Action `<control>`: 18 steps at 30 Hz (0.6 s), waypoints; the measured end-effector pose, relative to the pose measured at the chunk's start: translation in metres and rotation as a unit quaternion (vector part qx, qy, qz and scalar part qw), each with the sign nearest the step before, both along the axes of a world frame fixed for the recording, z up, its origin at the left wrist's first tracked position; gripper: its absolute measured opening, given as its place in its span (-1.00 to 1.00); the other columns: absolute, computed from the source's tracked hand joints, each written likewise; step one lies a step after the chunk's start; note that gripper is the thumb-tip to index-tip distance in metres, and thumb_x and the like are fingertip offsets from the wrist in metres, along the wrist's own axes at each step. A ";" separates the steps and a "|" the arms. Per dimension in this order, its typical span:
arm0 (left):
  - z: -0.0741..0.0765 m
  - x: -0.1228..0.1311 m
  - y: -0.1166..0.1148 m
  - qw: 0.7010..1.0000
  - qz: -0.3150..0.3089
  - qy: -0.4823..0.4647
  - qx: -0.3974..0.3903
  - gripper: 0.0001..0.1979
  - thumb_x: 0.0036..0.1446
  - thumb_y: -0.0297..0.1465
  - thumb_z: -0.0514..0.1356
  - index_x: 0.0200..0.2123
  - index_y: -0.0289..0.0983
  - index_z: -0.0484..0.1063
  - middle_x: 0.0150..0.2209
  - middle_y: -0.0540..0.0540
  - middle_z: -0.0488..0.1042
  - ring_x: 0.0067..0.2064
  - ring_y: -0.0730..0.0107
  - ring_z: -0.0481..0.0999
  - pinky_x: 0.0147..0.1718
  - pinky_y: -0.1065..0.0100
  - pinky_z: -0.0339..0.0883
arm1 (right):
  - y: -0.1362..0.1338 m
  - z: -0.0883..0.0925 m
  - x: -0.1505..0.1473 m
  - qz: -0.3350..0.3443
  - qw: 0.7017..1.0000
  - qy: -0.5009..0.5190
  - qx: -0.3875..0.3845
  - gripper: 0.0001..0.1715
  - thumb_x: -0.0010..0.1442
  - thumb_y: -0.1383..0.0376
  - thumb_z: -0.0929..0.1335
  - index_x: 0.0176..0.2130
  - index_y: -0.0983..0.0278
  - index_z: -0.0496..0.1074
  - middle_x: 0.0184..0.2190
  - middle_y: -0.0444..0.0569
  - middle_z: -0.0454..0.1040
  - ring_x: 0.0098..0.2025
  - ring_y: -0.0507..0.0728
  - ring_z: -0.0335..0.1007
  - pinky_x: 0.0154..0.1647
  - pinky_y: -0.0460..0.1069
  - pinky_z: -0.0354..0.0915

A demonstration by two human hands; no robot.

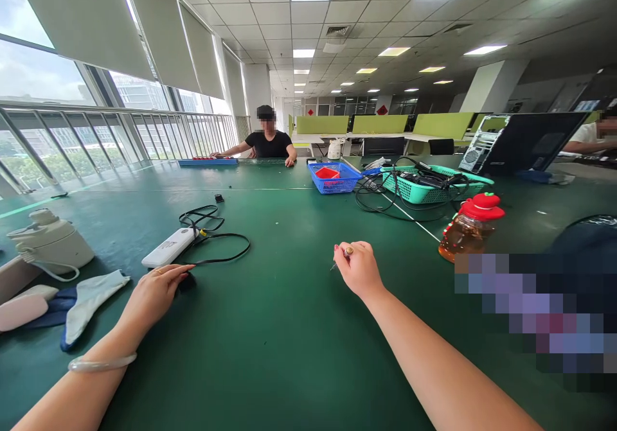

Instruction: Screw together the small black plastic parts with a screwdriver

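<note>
On the left of the green tabletop (289,341), my left hand (157,293) has its fingers bent over a small black object (187,282). Most of that object is hidden, and its kind does not show. Just beyond it lies a white power strip (171,247) with a looping black cable (243,241). My right hand (360,269) is closed in a pinch around a slim pen-like tool (349,251). Its rounded gold-brown end shows above the fingers, and its thin tip points down at the table.
Left are a cream bottle (58,241) and a blue-and-white cloth item (91,306). Right stand a red-lidded jar (470,228), a teal basket (417,192) of cables, a blue basket (332,185) and a monitor (535,142). A person (268,142) sits opposite beside a blue tray (207,162).
</note>
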State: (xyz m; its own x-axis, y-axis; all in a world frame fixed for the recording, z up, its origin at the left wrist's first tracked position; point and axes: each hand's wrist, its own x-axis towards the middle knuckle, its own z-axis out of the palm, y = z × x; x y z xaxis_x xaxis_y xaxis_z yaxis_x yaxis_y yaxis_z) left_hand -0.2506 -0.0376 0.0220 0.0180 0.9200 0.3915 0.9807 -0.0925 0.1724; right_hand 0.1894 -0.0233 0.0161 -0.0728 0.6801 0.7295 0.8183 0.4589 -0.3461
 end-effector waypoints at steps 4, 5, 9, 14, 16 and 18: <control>0.000 0.000 0.000 1.000 0.014 -0.017 -0.010 -0.53 0.16 -0.14 -0.05 -0.12 -0.13 0.60 -0.08 -0.10 0.60 -0.06 0.09 0.54 -0.03 0.20 0.39 | -0.001 0.002 0.000 0.005 1.000 -0.009 0.011 -0.54 0.33 0.27 0.15 -0.60 0.21 0.02 -0.70 -0.21 0.26 -0.58 0.03 0.19 -0.11 0.02 0.14; 0.001 0.000 -0.001 0.999 0.022 -0.029 -0.020 -0.53 0.14 -0.12 -0.04 -0.13 -0.14 0.60 -0.09 -0.10 0.60 -0.07 0.10 0.55 -0.04 0.22 0.40 | -0.001 0.002 -0.001 0.005 1.000 -0.011 0.014 -0.54 0.33 0.28 0.15 -0.60 0.21 0.03 -0.71 -0.21 0.26 -0.58 0.03 0.20 -0.11 0.01 0.14; 0.001 0.001 -0.002 0.996 0.029 -0.071 -0.046 -0.51 0.09 -0.07 0.00 -0.19 -0.18 0.62 -0.04 -0.11 0.58 -0.09 0.12 0.56 -0.05 0.26 0.41 | -0.002 0.003 -0.001 0.003 1.000 -0.019 0.018 -0.55 0.33 0.29 0.15 -0.60 0.21 0.05 -0.71 -0.21 0.27 -0.58 0.03 0.22 -0.12 0.00 0.13; 0.007 0.000 -0.005 0.995 0.003 -0.093 -0.043 -0.49 0.13 -0.04 -0.03 -0.22 -0.18 0.61 -0.04 -0.12 0.58 -0.04 0.10 0.54 -0.03 0.25 0.38 | -0.003 0.004 -0.001 0.002 1.000 -0.011 -0.002 -0.54 0.33 0.27 0.14 -0.60 0.21 0.02 -0.71 -0.21 0.25 -0.57 0.04 0.21 -0.11 0.01 0.14; 0.012 -0.003 -0.006 0.993 0.042 -0.098 -0.045 -0.47 0.17 -0.07 -0.07 -0.13 -0.21 0.58 -0.09 -0.14 0.60 -0.08 0.09 0.55 -0.11 0.23 0.40 | -0.003 0.005 -0.001 0.001 1.000 -0.008 -0.008 -0.54 0.32 0.27 0.14 -0.60 0.20 0.01 -0.71 -0.21 0.26 -0.58 0.04 0.20 -0.11 0.02 0.14; 0.015 -0.008 -0.008 0.989 0.097 -0.093 -0.060 -0.47 0.19 -0.09 -0.09 -0.05 -0.22 0.53 -0.14 -0.15 0.61 -0.17 0.10 0.57 -0.21 0.22 0.41 | -0.003 0.004 -0.001 -0.001 1.000 -0.006 -0.010 -0.54 0.32 0.28 0.15 -0.61 0.20 0.01 -0.71 -0.20 0.26 -0.59 0.04 0.19 -0.10 0.02 0.15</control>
